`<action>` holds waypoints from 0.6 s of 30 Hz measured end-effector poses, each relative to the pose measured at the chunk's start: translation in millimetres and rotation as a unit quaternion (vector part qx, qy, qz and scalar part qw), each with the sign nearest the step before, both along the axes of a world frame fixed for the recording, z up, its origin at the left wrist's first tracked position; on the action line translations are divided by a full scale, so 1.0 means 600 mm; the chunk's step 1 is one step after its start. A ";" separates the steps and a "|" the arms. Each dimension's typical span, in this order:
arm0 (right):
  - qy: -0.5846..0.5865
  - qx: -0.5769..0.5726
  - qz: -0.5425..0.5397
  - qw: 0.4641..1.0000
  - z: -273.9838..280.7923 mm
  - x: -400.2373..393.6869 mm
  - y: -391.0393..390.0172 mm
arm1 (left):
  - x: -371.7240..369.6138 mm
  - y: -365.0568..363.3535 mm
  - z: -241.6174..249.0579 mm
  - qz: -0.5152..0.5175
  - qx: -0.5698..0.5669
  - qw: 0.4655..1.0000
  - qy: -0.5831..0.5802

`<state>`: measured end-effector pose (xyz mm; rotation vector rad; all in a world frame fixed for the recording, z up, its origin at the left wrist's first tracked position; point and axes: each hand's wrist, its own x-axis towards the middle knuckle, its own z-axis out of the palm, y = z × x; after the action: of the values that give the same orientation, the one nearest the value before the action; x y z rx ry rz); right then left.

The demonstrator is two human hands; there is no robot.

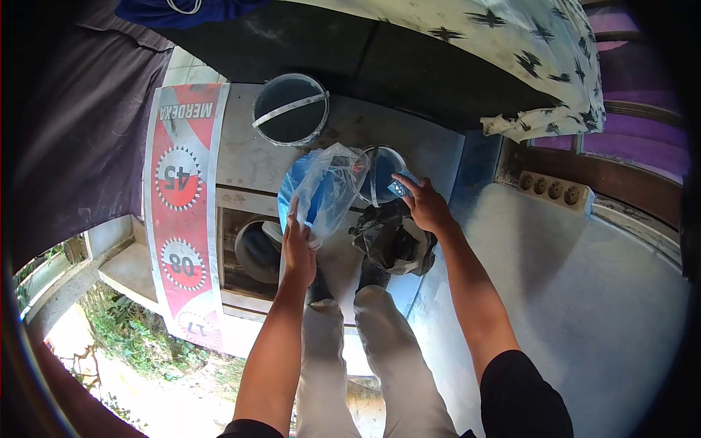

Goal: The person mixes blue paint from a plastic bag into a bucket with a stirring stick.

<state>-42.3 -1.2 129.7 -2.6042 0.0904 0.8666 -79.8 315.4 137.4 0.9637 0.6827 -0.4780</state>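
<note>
My left hand (298,252) is closed on the edge of a clear plastic bag (332,182), which lies over a blue round object (296,179). My right hand (423,203) pinches a small blue and white packet (400,187) above a small bucket (385,164) with a white handle. Just below that bucket sits a dark plastic bag (391,239), its mouth open, with dark contents I cannot make out.
A larger grey bucket (290,109) with a handle stands farther forward. A red and white banner (182,212) hangs at the left. A round container (257,252) sits beside the blue object. A socket strip (555,191) is on the right wall.
</note>
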 end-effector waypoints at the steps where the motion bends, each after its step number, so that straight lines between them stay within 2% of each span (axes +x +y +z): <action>1: -0.010 0.002 -0.005 1.000 0.003 0.001 0.001 | 0.000 0.000 -0.001 0.001 0.000 1.000 0.002; 3: -0.022 0.003 -0.010 1.000 0.002 0.001 -0.002 | 0.001 0.001 0.001 0.001 0.005 1.000 0.006; 5: -0.097 0.048 -0.010 0.994 -0.013 -0.005 -0.011 | 0.003 0.001 0.003 0.001 0.009 1.000 0.011; 11: -0.187 0.092 0.002 0.978 -0.026 -0.015 -0.015 | 0.006 -0.007 0.018 0.010 0.011 1.000 0.012; 14: -0.126 0.075 -0.007 0.989 -0.015 -0.016 -0.015 | 0.003 -0.005 0.014 0.016 0.004 1.000 0.009; 18: -0.123 0.049 0.002 0.991 -0.012 -0.023 -0.017 | 0.000 -0.004 0.014 0.019 0.004 1.000 0.013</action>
<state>-56.3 -11.5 122.7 -2.5955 -0.0250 0.5298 -79.6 313.2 145.9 0.9521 0.7251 -0.4543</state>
